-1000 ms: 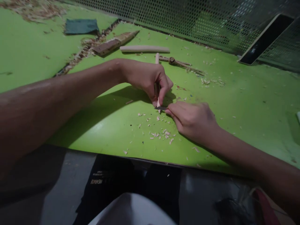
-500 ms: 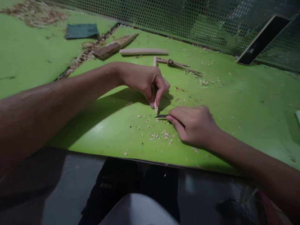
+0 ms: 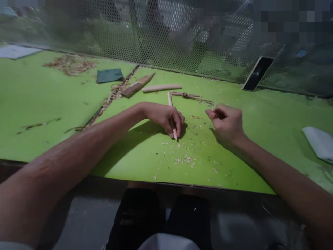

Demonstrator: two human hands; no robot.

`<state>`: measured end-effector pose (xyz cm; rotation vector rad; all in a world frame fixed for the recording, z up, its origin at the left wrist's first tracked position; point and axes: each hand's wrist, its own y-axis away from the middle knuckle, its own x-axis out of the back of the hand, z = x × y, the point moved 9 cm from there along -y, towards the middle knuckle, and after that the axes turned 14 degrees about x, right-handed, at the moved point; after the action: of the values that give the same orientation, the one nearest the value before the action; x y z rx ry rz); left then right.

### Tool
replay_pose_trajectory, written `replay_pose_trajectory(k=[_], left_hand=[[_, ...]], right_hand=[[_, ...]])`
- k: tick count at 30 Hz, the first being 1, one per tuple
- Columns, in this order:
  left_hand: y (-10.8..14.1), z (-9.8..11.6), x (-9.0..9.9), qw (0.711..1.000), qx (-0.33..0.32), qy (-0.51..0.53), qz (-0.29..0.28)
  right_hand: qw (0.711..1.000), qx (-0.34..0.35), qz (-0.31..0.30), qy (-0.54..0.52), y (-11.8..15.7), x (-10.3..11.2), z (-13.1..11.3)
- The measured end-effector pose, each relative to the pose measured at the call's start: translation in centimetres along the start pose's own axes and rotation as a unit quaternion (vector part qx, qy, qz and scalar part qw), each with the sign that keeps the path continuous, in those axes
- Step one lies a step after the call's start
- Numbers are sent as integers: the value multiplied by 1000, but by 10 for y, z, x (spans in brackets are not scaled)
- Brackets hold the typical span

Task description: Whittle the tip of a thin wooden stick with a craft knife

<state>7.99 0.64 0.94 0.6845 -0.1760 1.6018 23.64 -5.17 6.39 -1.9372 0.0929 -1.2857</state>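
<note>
My left hand [image 3: 166, 119] pinches a slim, pale wooden stick [image 3: 170, 99] against the green table. Its whittled, pointed tip [image 3: 175, 135] pokes out below my fingertips, and the other end sticks out behind the hand. To the right, my right hand [image 3: 226, 121] is lifted off the table with its fingers curled closed. The small knife seen in it earlier is hidden now, and I see it nowhere on the table. Small wood shavings [image 3: 186, 159] lie scattered in front of my left hand.
Behind my left hand lie a bark-covered pointed wood piece [image 3: 137, 85], a smooth pale stick [image 3: 161, 88] and a twig bundle [image 3: 192, 96]. Farther back are a dark green cloth-like piece [image 3: 110, 75] and shavings [image 3: 70, 64]. A phone [image 3: 258, 73] leans on the mesh panel [image 3: 166, 45].
My right hand has moved away from the stick's tip, up and to the right, and the knife blade has gone from sight. My left hand still holds the stick. The view has tilted up.
</note>
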Motion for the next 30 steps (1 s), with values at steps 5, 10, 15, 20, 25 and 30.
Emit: replay_pose_trajectory(k=[5, 10, 15, 20, 25, 30], left_hand=[[-5, 4, 1, 997, -25, -21, 63], [-15, 3, 3, 985, -10, -19, 172], [-19, 4, 9, 955, -6, -72, 286], [-19, 5, 8, 937, -22, -121, 326], [-18, 5, 8, 925, -51, -142, 349], [-20, 2, 9, 920, -62, -153, 355]], right_hand=[[994, -112, -7, -17, -16, -8, 29], [986, -166, 17, 8, -46, -17, 45], [979, -202, 33, 4, -41, -22, 45], [982, -184, 24, -26, -25, -26, 33], [983, -171, 16, -68, -25, -45, 43], [979, -180, 41, -91, -25, -52, 53]])
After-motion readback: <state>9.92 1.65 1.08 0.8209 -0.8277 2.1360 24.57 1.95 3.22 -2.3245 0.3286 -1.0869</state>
